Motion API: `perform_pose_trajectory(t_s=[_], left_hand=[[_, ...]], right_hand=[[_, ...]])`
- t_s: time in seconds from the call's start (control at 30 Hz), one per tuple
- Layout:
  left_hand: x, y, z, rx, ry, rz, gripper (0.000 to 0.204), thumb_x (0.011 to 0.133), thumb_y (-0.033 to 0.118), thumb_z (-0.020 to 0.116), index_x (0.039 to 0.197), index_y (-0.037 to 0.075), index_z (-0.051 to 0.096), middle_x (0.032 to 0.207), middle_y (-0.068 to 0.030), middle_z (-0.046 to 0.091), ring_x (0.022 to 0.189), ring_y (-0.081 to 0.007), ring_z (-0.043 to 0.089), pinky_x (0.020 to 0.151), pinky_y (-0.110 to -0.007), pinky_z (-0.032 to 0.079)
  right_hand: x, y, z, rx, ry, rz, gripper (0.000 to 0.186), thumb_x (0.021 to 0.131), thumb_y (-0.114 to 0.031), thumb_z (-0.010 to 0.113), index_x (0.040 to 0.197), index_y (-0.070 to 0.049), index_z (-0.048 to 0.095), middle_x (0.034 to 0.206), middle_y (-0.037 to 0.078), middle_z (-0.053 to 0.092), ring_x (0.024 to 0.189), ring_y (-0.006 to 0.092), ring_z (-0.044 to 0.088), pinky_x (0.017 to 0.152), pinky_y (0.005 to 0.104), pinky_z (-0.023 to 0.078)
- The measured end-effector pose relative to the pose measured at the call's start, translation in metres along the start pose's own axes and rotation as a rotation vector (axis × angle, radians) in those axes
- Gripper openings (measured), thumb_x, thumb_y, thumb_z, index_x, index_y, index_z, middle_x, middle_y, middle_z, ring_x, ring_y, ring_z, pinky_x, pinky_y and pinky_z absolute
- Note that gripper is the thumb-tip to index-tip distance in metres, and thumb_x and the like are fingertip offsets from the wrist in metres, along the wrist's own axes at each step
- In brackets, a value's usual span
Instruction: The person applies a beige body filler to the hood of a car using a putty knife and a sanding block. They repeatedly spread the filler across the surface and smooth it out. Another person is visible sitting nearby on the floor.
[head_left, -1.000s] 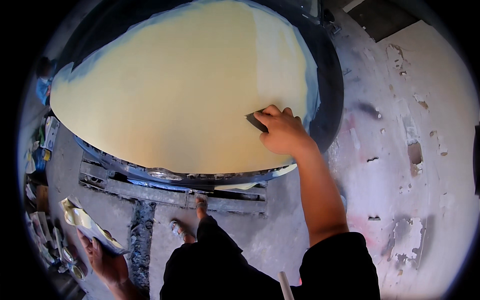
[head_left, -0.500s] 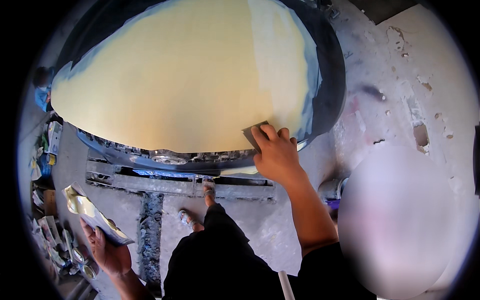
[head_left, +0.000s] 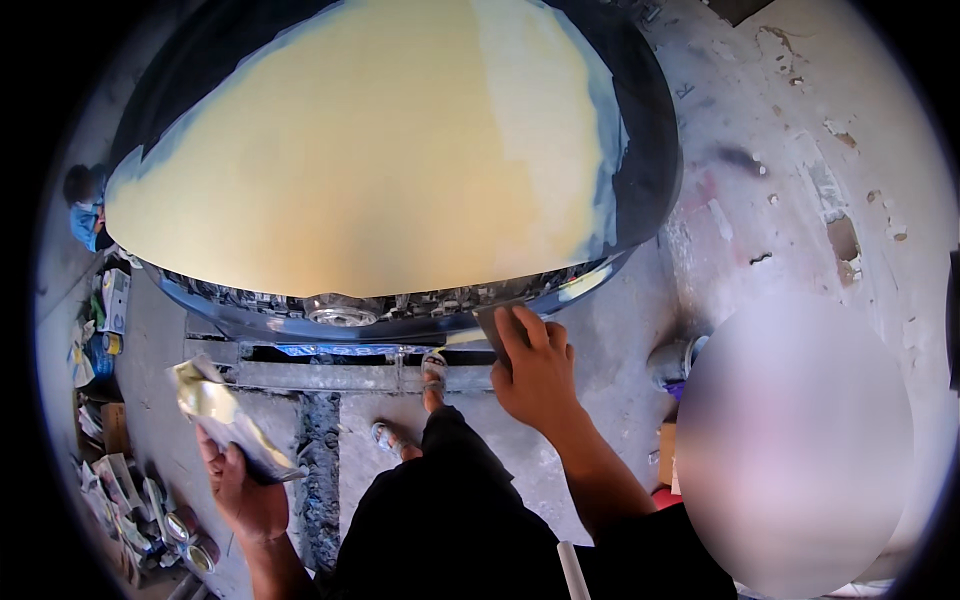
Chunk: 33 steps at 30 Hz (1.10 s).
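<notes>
A car hood spreads across the top of the view, mostly coated in smooth pale-yellow filler, with a whiter strip at its right and dark paint round its border. My right hand grips a dark, flat filler spreader, with fingers along one face. It is held off the hood, over the right part of the front edge. At lower left my left hand holds a flat mixing board with yellowish filler smeared on it. Part of the board's underside is hidden by my fingers.
Under the hood's front edge, engine parts and a dark bumper show. A floor channel with a grate runs below my feet. Boxes and cans lie at left. Another person is beside the hood's left side. A blurred patch covers the lower right.
My right hand has drawn the spreader off the hood's surface, down and slightly left. My left hand has brought the board right and a little closer to the middle.
</notes>
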<state>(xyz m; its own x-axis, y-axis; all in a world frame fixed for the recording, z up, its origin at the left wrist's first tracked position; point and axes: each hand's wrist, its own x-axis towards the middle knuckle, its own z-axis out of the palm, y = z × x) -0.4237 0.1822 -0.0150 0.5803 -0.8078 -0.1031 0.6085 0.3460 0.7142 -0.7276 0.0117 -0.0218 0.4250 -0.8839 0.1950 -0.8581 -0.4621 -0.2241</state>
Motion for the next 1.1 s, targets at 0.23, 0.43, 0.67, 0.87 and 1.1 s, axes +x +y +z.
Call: perform_pose_trajectory(t_s=[0.23, 0.43, 0.67, 0.87, 1.1], left_hand=[[-0.015, -0.063, 0.07, -0.158, -0.064, -0.252, 0.047, 0.088, -0.001, 0.048, 0.133, 0.005, 0.036, 0.128, -0.0108, 0.05, 0.116, -0.0226, 0.049, 0.102, -0.039, 0.037], [-0.02, -0.061, 0.105, -0.115, -0.06, -0.118, 0.05, 0.088, -0.001, 0.048, 0.136, 0.007, 0.034, 0.128, -0.0103, 0.05, 0.116, -0.0228, 0.05, 0.101, -0.039, 0.039], [-0.04, -0.064, 0.119, -0.159, 0.011, -0.17, 0.048, 0.087, -0.002, 0.047, 0.133, 0.009, 0.04, 0.127, -0.0088, 0.052, 0.116, -0.0232, 0.051, 0.098, -0.041, 0.042], [-0.079, -0.084, 0.134, -0.197, 0.15, -0.253, 0.046, 0.087, 0.001, 0.048, 0.132, 0.008, 0.041, 0.121, -0.0096, 0.056, 0.109, -0.0232, 0.057, 0.094, -0.037, 0.046], [-0.133, -0.09, 0.157, -0.194, 0.216, -0.082, 0.047, 0.086, -0.003, 0.05, 0.131, 0.004, 0.04, 0.122, -0.013, 0.055, 0.112, -0.0241, 0.054, 0.096, -0.039, 0.045]], right_hand=[[-0.016, -0.066, -0.038, 1.036, -0.07, -0.465, 0.052, 0.079, -0.004, 0.059, 0.13, 0.0, 0.048, 0.134, 0.02, 0.042, 0.121, 0.036, 0.045, 0.1, 0.0409, 0.037], [-0.025, -0.043, 0.0, 0.919, -0.043, -0.553, 0.053, 0.076, -0.002, 0.061, 0.128, -0.005, 0.052, 0.131, 0.018, 0.045, 0.118, 0.0346, 0.047, 0.098, 0.0416, 0.039], [-0.023, 0.024, 0.001, 1.369, -0.514, 0.05, 0.036, 0.09, -0.004, 0.048, 0.125, 0.005, 0.048, 0.117, 0.011, 0.056, 0.106, 0.021, 0.055, 0.091, 0.033, 0.043], [-0.002, 0.03, -0.029, 2.114, -0.966, 0.067, 0.033, 0.093, -0.02, 0.055, 0.118, 0.002, 0.05, 0.101, 0.005, 0.06, 0.091, 0.009, 0.055, 0.08, 0.0247, 0.044], [-0.007, 0.006, 0.013, 1.741, -1.431, -0.324, 0.032, 0.092, -0.03, 0.058, 0.106, -0.002, 0.053, 0.092, 0.0, 0.058, 0.085, 0.0056, 0.052, 0.075, 0.0218, 0.043]])
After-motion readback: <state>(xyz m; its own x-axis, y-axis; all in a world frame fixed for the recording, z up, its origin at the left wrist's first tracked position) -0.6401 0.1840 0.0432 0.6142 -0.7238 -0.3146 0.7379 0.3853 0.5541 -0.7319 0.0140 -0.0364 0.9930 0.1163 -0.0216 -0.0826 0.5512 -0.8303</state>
